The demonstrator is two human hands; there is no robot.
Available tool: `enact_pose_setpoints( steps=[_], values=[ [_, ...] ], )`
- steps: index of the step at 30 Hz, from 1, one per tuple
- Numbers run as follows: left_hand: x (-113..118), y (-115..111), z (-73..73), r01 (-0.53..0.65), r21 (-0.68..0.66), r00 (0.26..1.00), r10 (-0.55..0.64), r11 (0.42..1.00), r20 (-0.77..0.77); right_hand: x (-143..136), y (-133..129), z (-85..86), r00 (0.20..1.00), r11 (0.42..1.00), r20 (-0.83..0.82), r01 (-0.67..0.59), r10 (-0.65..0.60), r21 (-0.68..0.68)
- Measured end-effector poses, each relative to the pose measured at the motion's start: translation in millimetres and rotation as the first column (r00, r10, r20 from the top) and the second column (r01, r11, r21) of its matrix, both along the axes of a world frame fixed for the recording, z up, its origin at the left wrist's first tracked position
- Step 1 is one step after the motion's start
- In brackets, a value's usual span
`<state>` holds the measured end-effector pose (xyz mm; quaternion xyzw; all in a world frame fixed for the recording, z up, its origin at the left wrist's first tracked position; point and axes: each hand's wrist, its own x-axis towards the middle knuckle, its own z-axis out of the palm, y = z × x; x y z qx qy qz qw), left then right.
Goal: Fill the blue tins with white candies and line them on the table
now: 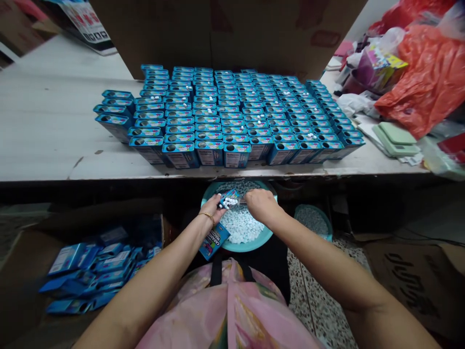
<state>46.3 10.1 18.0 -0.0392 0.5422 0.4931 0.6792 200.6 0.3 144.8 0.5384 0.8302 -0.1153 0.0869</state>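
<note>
My left hand (215,209) grips a small blue candy box (228,195), tilted over a turquoise basin (269,236). White candies (229,202) are heaped at the box's opening. My right hand (260,203) is closed round a small scoop (242,200), its tip at the box's mouth and mostly hidden by the fingers and candies. Loose white candies (243,224) fill the basin below both hands. Another blue candy box (214,241) leans at the basin's left rim, under my left wrist.
Rows of upright blue boxes (221,116) stand on the white table (54,121), before a large cardboard box (225,34). At left, an open carton (22,271) holds more blue boxes. A second basin (329,228), a green scale (395,138) and red plastic bags (428,72) are at right.
</note>
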Motion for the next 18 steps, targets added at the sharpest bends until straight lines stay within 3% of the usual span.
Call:
enact_pose_setpoints(
  steps=[5, 9, 11, 14, 18],
  values=[
    [8.7, 0.4, 5.5, 0.133, 0.003, 0.988, -0.132, 0.991, -0.085, -4.3, -12.0, -1.3, 0.995, 0.996, 0.074, -0.064, 0.06, 0.063],
    [10.6, 0.3, 8.2, 0.135, -0.006, 0.978, -0.134, 0.991, -0.158, 27.1, -13.4, -12.0, 0.992, 0.997, 0.122, 0.005, -0.015, 0.083],
    [4.9, -0.9, 9.5, 0.145, 0.021, 0.974, -0.139, 0.989, -0.181, 50.1, -8.9, -31.0, 0.986, 0.993, 0.142, 0.08, -0.092, 0.087],
    [-10.8, -5.1, 10.4, 0.191, 0.06, 0.969, -0.179, 0.98, -0.17, 69.3, 0.4, -75.4, 0.965, 0.979, 0.16, 0.201, -0.206, 0.045],
    [-33.5, -12.5, 9.7, 0.198, 0.136, 0.979, -0.188, 0.971, -0.084, 43.6, 4.0, -135.4, 0.964, 0.965, 0.073, 0.258, -0.254, -0.052]
  ],
)
